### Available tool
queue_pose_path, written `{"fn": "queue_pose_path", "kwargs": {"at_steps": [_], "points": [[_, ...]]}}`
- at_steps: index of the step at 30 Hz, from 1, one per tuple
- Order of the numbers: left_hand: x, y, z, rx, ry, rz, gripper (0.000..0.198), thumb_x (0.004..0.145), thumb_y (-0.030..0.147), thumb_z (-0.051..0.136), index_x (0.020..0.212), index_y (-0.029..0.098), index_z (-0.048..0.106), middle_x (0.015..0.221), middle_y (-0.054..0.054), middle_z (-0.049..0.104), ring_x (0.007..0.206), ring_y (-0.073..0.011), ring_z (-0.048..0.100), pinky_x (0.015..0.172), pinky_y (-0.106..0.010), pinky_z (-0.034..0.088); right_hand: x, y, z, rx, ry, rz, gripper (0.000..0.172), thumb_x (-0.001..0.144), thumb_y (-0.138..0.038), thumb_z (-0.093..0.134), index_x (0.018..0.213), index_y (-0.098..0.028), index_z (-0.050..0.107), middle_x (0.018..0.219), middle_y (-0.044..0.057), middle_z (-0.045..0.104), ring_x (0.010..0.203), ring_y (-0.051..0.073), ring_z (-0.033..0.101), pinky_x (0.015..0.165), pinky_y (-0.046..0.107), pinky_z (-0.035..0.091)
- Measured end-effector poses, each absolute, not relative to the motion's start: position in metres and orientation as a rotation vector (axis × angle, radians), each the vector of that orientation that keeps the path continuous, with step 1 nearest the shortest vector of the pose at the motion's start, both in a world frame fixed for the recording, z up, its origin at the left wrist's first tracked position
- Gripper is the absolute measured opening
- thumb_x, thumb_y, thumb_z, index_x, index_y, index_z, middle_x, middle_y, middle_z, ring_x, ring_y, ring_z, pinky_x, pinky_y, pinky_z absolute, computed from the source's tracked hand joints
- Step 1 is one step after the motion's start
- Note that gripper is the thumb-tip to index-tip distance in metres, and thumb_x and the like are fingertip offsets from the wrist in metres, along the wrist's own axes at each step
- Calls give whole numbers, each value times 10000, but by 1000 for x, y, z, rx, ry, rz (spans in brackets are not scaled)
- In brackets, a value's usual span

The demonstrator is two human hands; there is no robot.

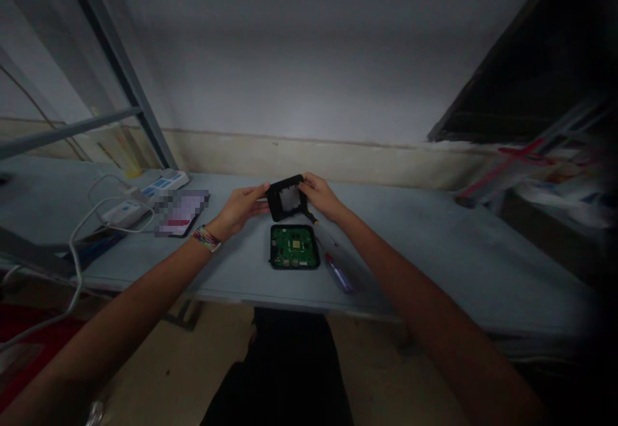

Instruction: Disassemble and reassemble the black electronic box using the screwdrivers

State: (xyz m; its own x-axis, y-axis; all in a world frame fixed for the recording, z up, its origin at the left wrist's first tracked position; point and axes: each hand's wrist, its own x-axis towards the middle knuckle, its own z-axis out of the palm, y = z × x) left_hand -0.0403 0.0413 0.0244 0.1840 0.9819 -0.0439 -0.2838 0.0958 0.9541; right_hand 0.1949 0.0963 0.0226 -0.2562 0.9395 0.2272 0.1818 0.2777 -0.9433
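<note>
Between my two hands a black plastic cover (277, 203) with a greyish inner panel is held tilted above the table. My left hand (243, 207) grips its left edge, thumb on top. My right hand (320, 195) closes on its upper right corner. Just below, a black case base (274, 265) lies flat with a green circuit board (284, 246) in it. A screwdriver with a dark and yellow handle (313, 217) lies beside the cover, its thin shaft pointing down right. Closer to the front edge is a blue-purple tool with a red tip (339, 273).
A phone (186, 212) lies on the blue-grey table (415, 239) left of my left wrist. Behind it sit a white power strip (167, 181) and a looping white cable (77, 246). A metal frame post (145, 117) stands at the left; plastic bags (555, 188) are at the right.
</note>
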Motion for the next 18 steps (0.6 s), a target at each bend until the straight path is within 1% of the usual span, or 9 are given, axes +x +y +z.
{"fn": "queue_pose_path", "kwargs": {"at_steps": [2,4,6,9,12,14,18], "points": [[-46,35,24,869,928,1184,335,928,385,917,1084,103,823,1166,-168,842,921,-220,815,926,-354,666,181,103,27,-1087,-1675,1163,20,940,-225,611,944,-206,606,833,-12,628,803,168,586,732,254,479],[-51,29,23,734,942,1202,221,1003,307,838,1095,108,807,1182,-154,838,919,-206,816,920,-341,676,167,109,30,-1129,-1709,1270,52,914,-166,604,947,-190,635,828,0,641,782,166,589,699,246,470],[-55,21,21,615,953,1210,167,1068,264,746,1117,111,789,1158,-141,836,914,-192,816,922,-326,682,154,115,34,-1173,-1753,1378,81,882,-130,626,940,-177,656,813,12,659,750,164,597,667,245,468],[-62,12,19,460,980,1200,182,1127,245,638,1167,118,762,1075,-119,832,866,-166,807,911,-295,688,135,124,37,-1242,-1836,1521,86,836,-107,704,887,-164,664,777,26,677,700,158,601,630,244,470],[-69,3,16,357,980,1168,207,1153,232,572,1195,119,739,992,-96,819,819,-159,804,850,-267,695,119,132,38,-1319,-1929,1617,121,808,-96,760,835,-155,658,718,31,674,659,154,601,600,243,472],[-74,-2,14,313,960,1161,224,1156,213,546,1240,111,726,977,-94,815,811,-164,809,831,-260,697,111,138,37,-1363,-1989,1665,110,810,-94,762,833,-147,667,695,32,672,638,152,603,591,245,485],[-81,-8,13,233,932,1148,316,1157,197,507,1397,72,669,978,-116,816,807,-185,819,840,-270,702,99,146,32,-1442,-2092,1737,76,819,-114,750,860,-127,686,704,48,696,634,162,632,615,266,540]]}}
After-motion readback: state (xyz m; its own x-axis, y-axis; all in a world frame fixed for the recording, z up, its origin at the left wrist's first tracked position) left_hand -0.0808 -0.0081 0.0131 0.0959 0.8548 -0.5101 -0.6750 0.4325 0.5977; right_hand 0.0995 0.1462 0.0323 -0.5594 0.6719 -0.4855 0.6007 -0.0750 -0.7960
